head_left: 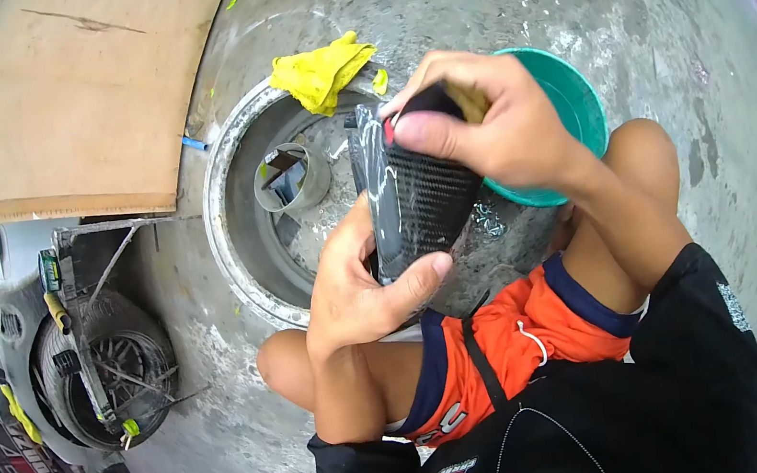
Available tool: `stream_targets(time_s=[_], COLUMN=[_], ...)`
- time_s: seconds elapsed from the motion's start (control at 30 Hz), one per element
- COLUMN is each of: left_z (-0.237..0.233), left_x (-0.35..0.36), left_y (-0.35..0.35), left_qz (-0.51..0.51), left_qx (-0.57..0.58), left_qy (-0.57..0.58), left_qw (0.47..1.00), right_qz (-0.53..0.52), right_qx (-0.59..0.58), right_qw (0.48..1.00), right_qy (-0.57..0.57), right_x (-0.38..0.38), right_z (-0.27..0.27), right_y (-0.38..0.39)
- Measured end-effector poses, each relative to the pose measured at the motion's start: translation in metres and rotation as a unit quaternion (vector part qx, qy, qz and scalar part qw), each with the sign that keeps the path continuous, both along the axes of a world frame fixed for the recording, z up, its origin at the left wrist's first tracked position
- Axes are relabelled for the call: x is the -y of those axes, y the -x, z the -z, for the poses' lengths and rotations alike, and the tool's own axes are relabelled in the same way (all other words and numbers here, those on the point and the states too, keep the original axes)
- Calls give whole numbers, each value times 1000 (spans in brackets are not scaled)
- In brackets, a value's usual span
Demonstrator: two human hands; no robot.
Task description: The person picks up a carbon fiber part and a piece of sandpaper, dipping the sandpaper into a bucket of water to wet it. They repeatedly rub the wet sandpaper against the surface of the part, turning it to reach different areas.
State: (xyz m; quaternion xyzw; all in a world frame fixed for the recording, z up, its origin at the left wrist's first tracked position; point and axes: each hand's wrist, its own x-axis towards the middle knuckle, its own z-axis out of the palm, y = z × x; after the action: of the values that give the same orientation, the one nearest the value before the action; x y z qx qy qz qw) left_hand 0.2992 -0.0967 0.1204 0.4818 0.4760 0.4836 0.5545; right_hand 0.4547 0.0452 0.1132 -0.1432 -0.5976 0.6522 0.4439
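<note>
My left hand (356, 283) is closed around the lower end of a glossy black carbon-fibre part (427, 201), its thumb along the near edge. The part is held tilted above the floor in front of me. My right hand (497, 113) pinches a folded sheet of sandpaper (430, 101), dark on one face and tan on the other, against the part's upper end. A small red spot shows by the right fingertips; I cannot make out what it is. The fingers behind the part are hidden.
A teal basin (584, 101) stands behind my right forearm. A pale ring-shaped rim (220, 225) lies on the floor, with a white tub (313, 186) inside and a yellow cloth (322, 72) over its edge. A wooden board (70, 106), a wheel (140, 367) and tools are at left.
</note>
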Motion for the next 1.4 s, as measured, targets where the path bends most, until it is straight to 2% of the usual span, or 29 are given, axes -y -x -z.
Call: stream_targets(time_s=[0.03,0.07,0.1,0.13,0.2,0.3,0.4,0.43,0.47,0.57,0.63,0.67,0.7,0.73,0.77,0.83,0.9,0.93,0.97,1.0,1.03,1.07,1.13,1.17,1.23,1.27,1.3,1.37,1.4], left_z=[0,0,5,11,25,21,37,35,30,22,23,25,30,34,24,23,19,19,21,23,24,23,25,26,27,31,36,43,43], left_x=[0,-1,-6,-5,-2,-4,-6,-11,-9,-2,0,-1,-6,-10,-10,-13,-13,-16,-17,-18,-18,-19,-18,-20,-23,-22,-24,-26,-26], left_y=[-2,-5,-10,-7,-5,-11,-14,-15,-13,-15,-23,-25,-21,-17,-10,1,9,12,14,16,17,16,18,20,21,22,21,14,9], left_qz=[-33,-69,-91,-96,-142,-176,-199,-206,-213,-142,-127,-115,-129,-146,-125,-128,-135,-143,-149,-156,-162,-170,-182,-177,-164,-162,-154,-149,-152], left_qx=[-9,-18,-44,-109,-227,-376,-261,-267,-264,-426,-419,-411,-277,-135,-13,22,86,119,147,175,177,176,181,172,152,117,101,93,38], left_qy=[13,24,-41,-45,-98,-80,-56,-134,-135,-122,-120,-127,-102,-70,1,-27,-31,-35,-40,-46,-44,-58,-62,-62,-58,-24,-19,-8,5], left_qw=[999,997,994,988,958,906,943,932,931,885,891,895,947,977,992,991,987,982,977,971,970,968,965,967,973,980,983,984,988], right_qz=[69,114,118,122,111,196,196,171,169,202,221,232,217,238,204,110,25,-40,-80,-108,-197,-204,-198,-206,-75,-34,23,135,138], right_qx=[144,108,126,143,130,74,81,61,70,109,228,230,215,288,376,591,699,778,801,809,798,798,793,765,716,690,614,547,459], right_qw=[962,920,894,865,876,886,872,872,874,860,914,920,945,914,884,749,655,583,540,530,482,478,478,526,636,657,736,809,872], right_qy=[-220,-360,-414,-465,-451,-413,-442,-454,-449,-456,-252,-215,-119,-156,-188,-279,-285,-231,-245,-232,-303,-305,-322,-308,-278,-302,-283,-169,-103], right_x=[-2,2,19,38,38,-5,12,28,35,-4,-42,-56,-71,-86,-99,-117,-112,-111,-113,-106,-107,-102,-86,-89,-100,-104,-112,-74,-60], right_z=[0,10,14,13,16,18,21,22,20,19,16,14,18,35,51,93,134,148,180,196,221,222,224,210,190,154,136,52,31], right_y=[-6,0,-2,-4,3,32,35,33,25,35,41,35,21,9,-5,-30,-51,-54,-66,-74,-86,-91,-103,-103,-106,-93,-95,-64,-56])
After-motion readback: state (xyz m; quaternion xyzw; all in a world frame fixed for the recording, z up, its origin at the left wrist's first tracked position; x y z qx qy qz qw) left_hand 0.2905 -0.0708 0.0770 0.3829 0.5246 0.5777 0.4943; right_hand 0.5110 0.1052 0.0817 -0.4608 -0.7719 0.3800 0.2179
